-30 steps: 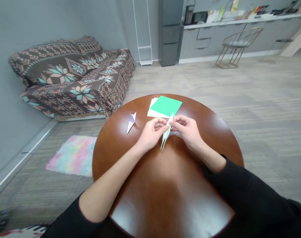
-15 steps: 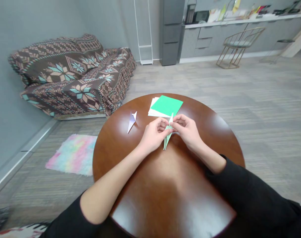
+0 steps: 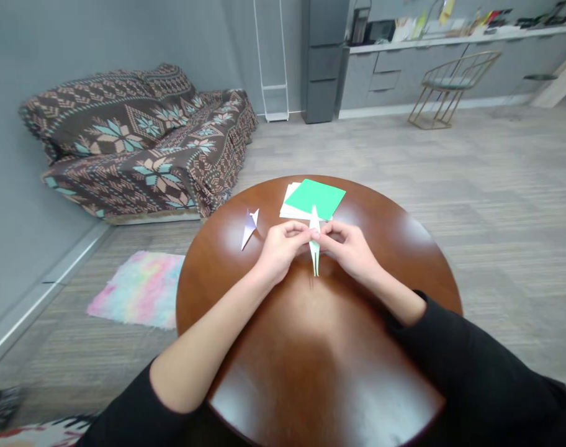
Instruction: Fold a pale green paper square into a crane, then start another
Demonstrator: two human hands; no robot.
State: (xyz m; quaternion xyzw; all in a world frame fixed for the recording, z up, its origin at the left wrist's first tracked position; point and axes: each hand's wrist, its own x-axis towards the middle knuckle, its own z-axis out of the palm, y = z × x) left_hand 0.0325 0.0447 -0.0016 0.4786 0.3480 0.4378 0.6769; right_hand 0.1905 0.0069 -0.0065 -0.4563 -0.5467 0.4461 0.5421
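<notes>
Between my two hands is a narrow, pale green folded paper (image 3: 315, 251), pointed at its far end and split into two thin points at the near end. My left hand (image 3: 285, 243) pinches its left side with thumb and fingers. From the other side, my right hand (image 3: 347, 242) pinches it too, and the thumbs meet near its middle. The fingertips hide part of the folds. Just beyond lies a bright green paper sheet (image 3: 316, 196) on top of white sheets (image 3: 290, 212). To the left, a small white and purple folded paper figure (image 3: 249, 230) rests on the table.
The round brown wooden table (image 3: 311, 347) is glossy. Past it on the left stand a sofa (image 3: 138, 143) under a patterned cover and a pastel fluffy rug (image 3: 138, 288). A wire-frame chair (image 3: 445, 87) is near the kitchen counter (image 3: 413, 43).
The folded paper has turned from slanted to nearly straight up and down in view. Both hands now pinch it symmetrically, thumbs together at its middle.
</notes>
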